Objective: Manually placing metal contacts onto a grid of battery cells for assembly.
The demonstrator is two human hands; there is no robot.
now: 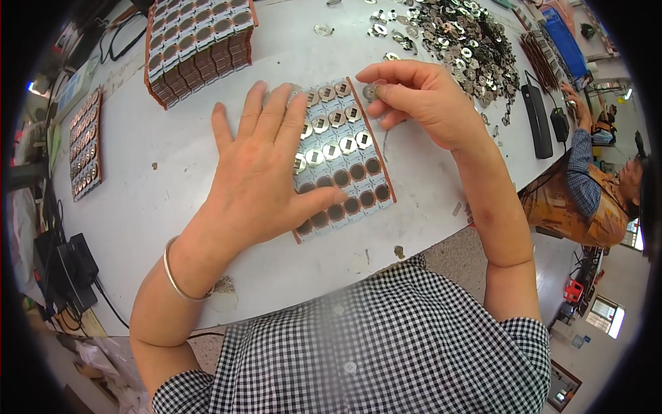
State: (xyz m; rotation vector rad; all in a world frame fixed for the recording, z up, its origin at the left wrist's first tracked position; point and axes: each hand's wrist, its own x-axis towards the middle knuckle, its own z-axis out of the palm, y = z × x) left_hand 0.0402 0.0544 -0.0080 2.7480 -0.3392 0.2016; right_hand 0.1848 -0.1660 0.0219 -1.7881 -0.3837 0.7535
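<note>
A panel of small circuit boards (347, 160) lies on the white table in front of me. Its upper rows carry shiny round metal clips (332, 150); the two rows nearest me show bare dark circles (356, 172). My left hand (258, 169) rests flat over the panel's left side, fingers spread, hiding part of it. Just beyond the panel's upper right corner, my right hand (420, 96) pinches a round metal clip (370, 92) between thumb and forefinger.
A big heap of loose metal clips (472, 55) covers the far right. At the far left stands a tall stack of board panels (200, 65); another filled panel (86, 145) lies left. Black adapters (65, 269) with cables sit at the left edge. A co-worker (579, 186) is at the right.
</note>
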